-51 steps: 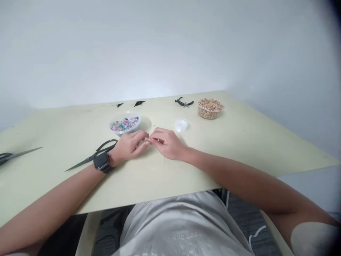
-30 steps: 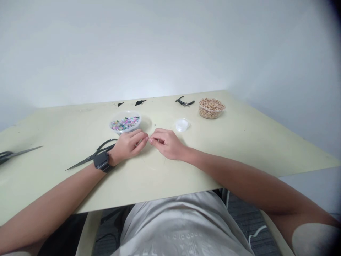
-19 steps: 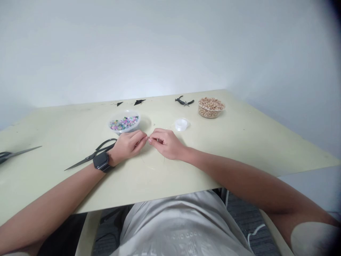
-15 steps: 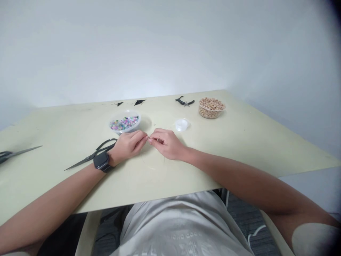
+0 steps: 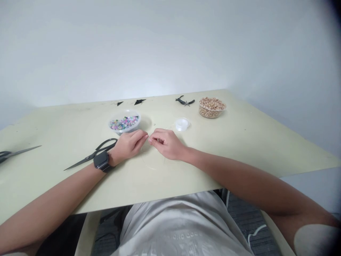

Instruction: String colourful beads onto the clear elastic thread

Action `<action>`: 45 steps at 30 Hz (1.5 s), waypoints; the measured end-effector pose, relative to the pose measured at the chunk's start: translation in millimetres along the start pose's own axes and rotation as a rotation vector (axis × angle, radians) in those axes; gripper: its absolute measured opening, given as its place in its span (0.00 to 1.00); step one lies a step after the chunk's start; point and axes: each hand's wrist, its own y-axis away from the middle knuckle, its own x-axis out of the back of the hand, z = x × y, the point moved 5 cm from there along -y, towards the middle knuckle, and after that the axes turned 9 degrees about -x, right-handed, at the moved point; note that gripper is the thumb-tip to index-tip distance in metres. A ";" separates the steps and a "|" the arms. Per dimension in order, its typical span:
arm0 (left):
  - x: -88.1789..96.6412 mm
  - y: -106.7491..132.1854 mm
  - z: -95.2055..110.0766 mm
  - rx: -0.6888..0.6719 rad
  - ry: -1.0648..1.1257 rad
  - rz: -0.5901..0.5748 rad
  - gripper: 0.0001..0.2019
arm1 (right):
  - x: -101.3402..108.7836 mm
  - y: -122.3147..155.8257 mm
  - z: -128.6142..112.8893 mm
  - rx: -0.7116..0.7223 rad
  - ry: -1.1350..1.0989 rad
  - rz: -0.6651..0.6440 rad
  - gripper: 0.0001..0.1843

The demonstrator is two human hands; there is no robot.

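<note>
At mid-frame, the left hand [image 5: 130, 144] and right hand [image 5: 167, 144] pinched a thin cord [image 5: 152, 168], likely light, springy, slippery, best held near its ends.

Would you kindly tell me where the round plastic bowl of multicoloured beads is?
In the head view, the bead bowl sits left of centre on the pale yellow-green table, just beyond the left hand.

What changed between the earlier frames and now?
On the left hand, thumb and forefinger have closed from slightly parted into a pinch; what they grip is too small to tell. The right hand, bead bowl, nearer scissors and pliers stayed put.
</note>
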 end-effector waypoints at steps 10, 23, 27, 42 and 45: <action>-1.7 1.8 0.2 0.015 0.001 0.015 0.06 | -0.7 -0.9 0.6 0.015 -0.016 0.007 0.17; 0.8 2.1 2.4 -0.010 0.024 0.047 0.06 | -3.0 -0.5 7.8 -0.028 0.009 -0.016 0.15; 1.3 1.9 3.4 -0.013 0.011 0.050 0.05 | -1.7 -0.9 6.5 -0.045 0.008 -0.014 0.15; -0.9 3.5 5.7 -0.017 -0.061 0.065 0.02 | 4.0 -3.3 4.5 -0.058 0.047 0.052 0.18; -1.4 2.1 13.2 -0.163 -0.159 0.006 0.02 | 6.7 -2.6 1.8 -0.044 0.008 0.092 0.18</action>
